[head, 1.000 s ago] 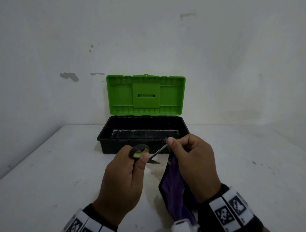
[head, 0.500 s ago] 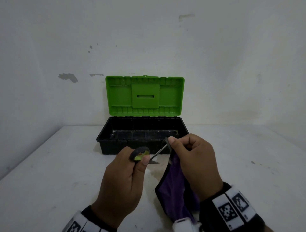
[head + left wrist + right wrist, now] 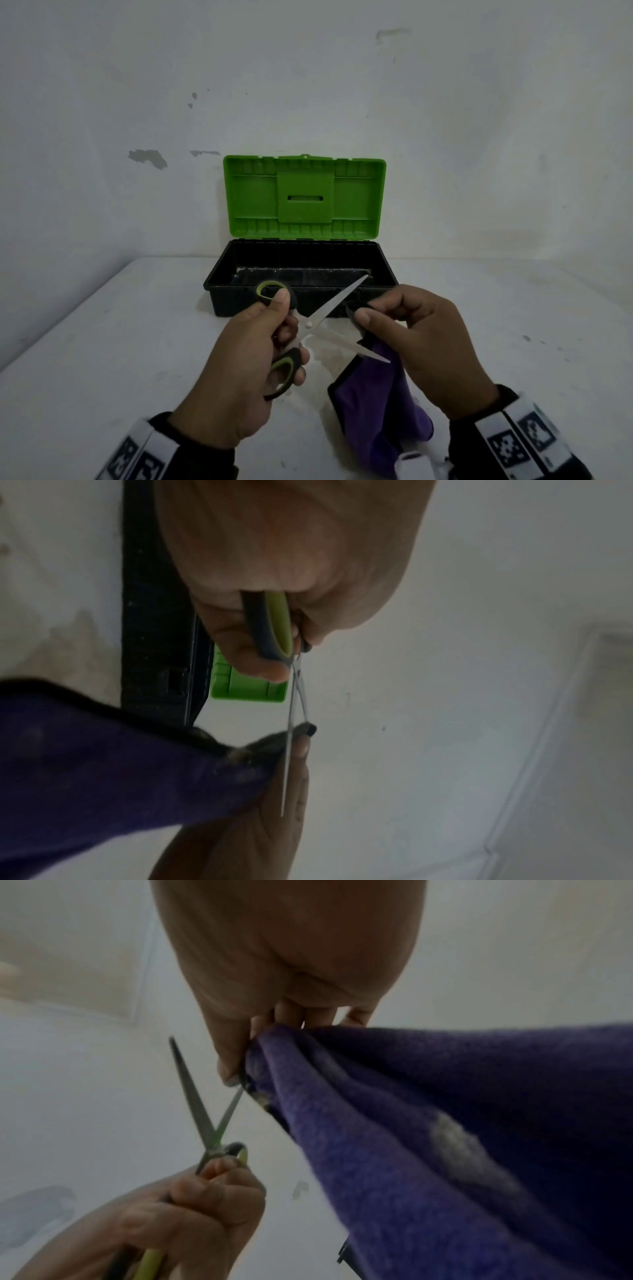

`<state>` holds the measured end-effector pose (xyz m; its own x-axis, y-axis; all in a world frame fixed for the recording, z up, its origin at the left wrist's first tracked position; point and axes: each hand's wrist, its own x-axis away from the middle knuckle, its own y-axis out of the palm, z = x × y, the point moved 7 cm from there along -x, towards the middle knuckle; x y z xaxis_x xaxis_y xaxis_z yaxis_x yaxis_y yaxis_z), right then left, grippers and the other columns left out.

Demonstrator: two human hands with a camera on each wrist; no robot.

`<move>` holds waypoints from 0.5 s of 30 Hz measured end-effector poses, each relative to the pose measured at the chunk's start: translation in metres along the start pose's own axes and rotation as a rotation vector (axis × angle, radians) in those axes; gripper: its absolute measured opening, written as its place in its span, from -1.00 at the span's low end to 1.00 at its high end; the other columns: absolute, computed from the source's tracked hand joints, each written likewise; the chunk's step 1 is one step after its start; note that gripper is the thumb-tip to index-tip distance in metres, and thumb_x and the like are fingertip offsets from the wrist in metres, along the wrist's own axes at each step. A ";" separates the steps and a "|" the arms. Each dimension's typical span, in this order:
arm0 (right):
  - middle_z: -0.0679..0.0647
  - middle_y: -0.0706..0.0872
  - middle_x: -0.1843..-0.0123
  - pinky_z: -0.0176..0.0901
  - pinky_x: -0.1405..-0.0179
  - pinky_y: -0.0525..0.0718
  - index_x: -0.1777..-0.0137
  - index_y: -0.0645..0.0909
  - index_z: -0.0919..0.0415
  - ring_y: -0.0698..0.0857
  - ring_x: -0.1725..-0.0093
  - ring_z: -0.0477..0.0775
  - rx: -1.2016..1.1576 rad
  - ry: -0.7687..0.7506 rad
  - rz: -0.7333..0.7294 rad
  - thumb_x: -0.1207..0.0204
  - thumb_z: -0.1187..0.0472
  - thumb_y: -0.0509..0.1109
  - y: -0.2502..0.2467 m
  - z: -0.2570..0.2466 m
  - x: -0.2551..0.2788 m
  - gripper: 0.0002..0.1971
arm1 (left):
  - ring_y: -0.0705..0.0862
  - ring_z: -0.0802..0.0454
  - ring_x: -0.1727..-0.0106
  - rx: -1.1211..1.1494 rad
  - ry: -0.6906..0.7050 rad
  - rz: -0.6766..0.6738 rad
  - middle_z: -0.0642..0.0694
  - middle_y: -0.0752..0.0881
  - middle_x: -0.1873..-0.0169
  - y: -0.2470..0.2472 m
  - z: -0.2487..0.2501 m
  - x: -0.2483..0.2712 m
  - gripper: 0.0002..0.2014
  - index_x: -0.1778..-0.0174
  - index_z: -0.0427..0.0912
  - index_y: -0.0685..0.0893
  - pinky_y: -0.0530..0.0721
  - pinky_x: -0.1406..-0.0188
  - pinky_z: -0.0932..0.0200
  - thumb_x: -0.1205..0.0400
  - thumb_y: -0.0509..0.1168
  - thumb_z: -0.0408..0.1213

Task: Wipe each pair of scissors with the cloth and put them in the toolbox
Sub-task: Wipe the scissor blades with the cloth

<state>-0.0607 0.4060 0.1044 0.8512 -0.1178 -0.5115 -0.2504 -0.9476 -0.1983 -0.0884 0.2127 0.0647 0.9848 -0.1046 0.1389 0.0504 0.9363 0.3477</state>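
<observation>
From the head view, the left hand [image 3: 246, 356] grips the scissors [image 3: 310, 325] by their green-lined loops, blades spread above the worktop [image 3: 102, 342] before the open toolbox [image 3: 239, 294]; they look light, rigid and sharp, best held by the handles. The left wrist view shows thin blade edges. In the right wrist view, the right hand [image 3: 287, 969] pinches the soft, limp purple cloth [image 3: 445, 1137] beside one blade.
</observation>
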 end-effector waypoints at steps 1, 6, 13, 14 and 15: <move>0.03 0.83 0.36 -0.30 0.27 0.71 0.34 0.78 0.15 0.79 0.33 0.00 0.011 -0.013 -0.025 -0.26 0.05 0.62 0.003 -0.004 0.001 -0.83 | 0.54 -0.03 0.58 0.003 -0.028 -0.016 -0.08 0.43 0.53 0.003 -0.002 0.001 -0.71 0.21 -0.21 0.56 0.46 0.68 0.19 -0.69 0.27 -0.06; 0.09 0.83 0.37 -0.09 0.31 0.74 0.35 0.81 0.13 0.80 0.33 0.17 -0.038 0.021 -0.067 -0.23 0.08 0.68 0.012 -0.007 0.002 -0.84 | 0.56 -0.03 0.57 -0.008 -0.102 -0.046 -0.08 0.45 0.55 0.011 -0.008 0.003 -0.69 0.22 -0.22 0.57 0.47 0.66 0.17 -0.67 0.29 -0.03; 0.14 0.81 0.44 -0.18 0.42 0.68 0.40 0.77 0.20 0.76 0.44 0.06 -0.099 0.110 -0.036 -0.25 0.09 0.67 0.016 -0.003 0.009 -0.79 | 0.52 -0.02 0.56 -0.033 -0.100 -0.063 -0.07 0.42 0.55 0.017 -0.010 0.006 -0.68 0.21 -0.23 0.56 0.43 0.70 0.18 -0.68 0.27 -0.02; 0.11 0.81 0.44 -0.22 0.42 0.69 0.40 0.78 0.19 0.76 0.44 0.01 -0.098 0.097 -0.027 -0.25 0.09 0.66 0.016 -0.005 0.010 -0.80 | 0.52 -0.02 0.56 -0.041 -0.099 -0.065 -0.07 0.42 0.55 0.017 -0.010 0.007 -0.67 0.22 -0.23 0.56 0.42 0.70 0.19 -0.68 0.27 -0.02; 0.09 0.82 0.43 -0.24 0.41 0.69 0.40 0.78 0.17 0.77 0.43 0.00 -0.103 0.087 -0.018 -0.26 0.09 0.65 0.016 -0.007 0.010 -0.82 | 0.52 -0.02 0.56 -0.045 -0.096 -0.065 -0.07 0.41 0.55 0.016 -0.009 0.007 -0.67 0.22 -0.22 0.56 0.41 0.71 0.19 -0.68 0.27 -0.02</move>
<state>-0.0530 0.3874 0.1014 0.8928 -0.1219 -0.4335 -0.1903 -0.9746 -0.1179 -0.0794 0.2306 0.0626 0.9588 -0.1951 0.2064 0.1231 0.9403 0.3173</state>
